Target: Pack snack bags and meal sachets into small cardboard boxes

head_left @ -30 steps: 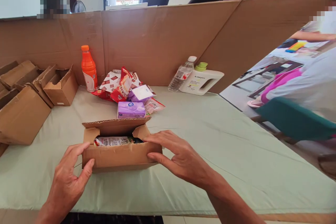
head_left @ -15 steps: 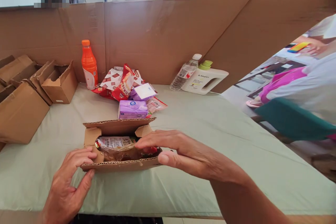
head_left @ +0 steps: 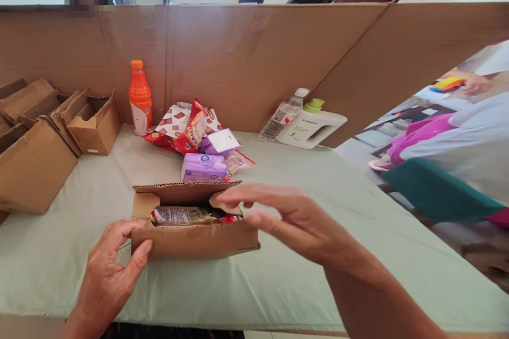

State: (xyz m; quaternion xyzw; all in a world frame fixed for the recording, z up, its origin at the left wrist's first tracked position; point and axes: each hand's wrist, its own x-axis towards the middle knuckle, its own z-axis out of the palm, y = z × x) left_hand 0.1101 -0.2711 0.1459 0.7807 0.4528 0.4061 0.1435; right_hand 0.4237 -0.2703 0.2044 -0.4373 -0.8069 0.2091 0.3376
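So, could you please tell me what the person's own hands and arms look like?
Both are bare. The left hand and right hand show no gloves, rings or watch, and the right forearm has no sleeve as far as the frame reaches.

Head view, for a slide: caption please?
Left hand grips an open cardboard box of snack packets; right hand hovers above.

Right hand (head_left: 302, 217) risen above right end of box (head_left: 199, 248), front flap (head_left: 186, 229) upright again

Left hand (head_left: 109, 270) grips box (head_left: 194, 238); right hand (head_left: 294, 220) above.
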